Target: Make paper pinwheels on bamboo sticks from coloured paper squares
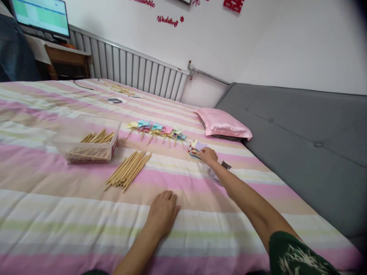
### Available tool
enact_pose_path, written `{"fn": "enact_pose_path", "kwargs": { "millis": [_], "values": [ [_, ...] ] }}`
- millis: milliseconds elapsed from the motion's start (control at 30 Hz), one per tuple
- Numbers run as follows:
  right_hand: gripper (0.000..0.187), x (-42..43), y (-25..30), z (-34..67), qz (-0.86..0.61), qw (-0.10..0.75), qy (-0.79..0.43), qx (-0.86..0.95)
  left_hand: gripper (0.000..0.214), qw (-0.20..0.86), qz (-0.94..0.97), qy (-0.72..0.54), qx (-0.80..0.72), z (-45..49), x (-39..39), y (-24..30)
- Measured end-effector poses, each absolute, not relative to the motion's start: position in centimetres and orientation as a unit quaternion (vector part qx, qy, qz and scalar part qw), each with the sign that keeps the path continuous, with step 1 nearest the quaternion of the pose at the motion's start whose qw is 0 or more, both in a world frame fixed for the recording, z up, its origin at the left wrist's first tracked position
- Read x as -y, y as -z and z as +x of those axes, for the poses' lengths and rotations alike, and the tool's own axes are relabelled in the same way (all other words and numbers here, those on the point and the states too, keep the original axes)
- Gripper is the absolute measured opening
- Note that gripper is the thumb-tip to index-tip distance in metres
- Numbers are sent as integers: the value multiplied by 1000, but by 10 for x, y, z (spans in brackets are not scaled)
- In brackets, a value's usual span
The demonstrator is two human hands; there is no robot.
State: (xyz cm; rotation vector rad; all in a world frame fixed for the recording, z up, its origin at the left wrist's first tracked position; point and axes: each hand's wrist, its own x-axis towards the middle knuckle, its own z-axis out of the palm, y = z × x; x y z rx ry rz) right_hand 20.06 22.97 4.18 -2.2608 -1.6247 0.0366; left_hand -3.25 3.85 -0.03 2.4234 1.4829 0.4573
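My right hand [209, 156] reaches out to a small stack of coloured paper squares [196, 147], its fingers closed at the edge of the pale top sheet. My left hand [163, 212] rests palm down on the striped bedspread, fingers stretched out, with nothing in it. Ahead and to its left lies a loose pile of thin wooden sticks [129, 170]. A row of paper pinwheels [156, 128] on sticks lies beyond, in yellow, blue, pink and green. Partly hidden behind my right forearm are a clear roundish item [214, 176] and a small dark piece [226, 165].
A clear plastic box [114, 143] holding more sticks stands on the left. A pink pillow [225, 124] lies by the grey padded headboard [301, 133]. Farther back are yellowish loops [120, 89] and a small dark flat item [114, 101]. A person's jeans-clad leg [15, 49] shows near the monitor [41, 17].
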Motion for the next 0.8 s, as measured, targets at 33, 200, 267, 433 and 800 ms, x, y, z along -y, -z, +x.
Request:
{"fn": "enact_pose_path", "kwargs": {
  "millis": [33,200,267,433,800],
  "values": [
    [33,-236,-41,206,-798,177,-7,576,28,132,834,-160,-511,-32,-40,1],
    [44,-265,-36,217,-790,162,8,591,28,143,833,-167,-508,-35,-46,6],
    [45,-274,-34,218,-783,154,8,603,28,148,832,-169,-508,-36,-48,7],
    [48,-290,-25,221,-770,142,7,622,29,154,827,-178,-510,-36,-51,8],
    [46,-288,-18,226,-755,126,-2,643,29,159,826,-190,-506,-36,-51,10]
  ]
}}
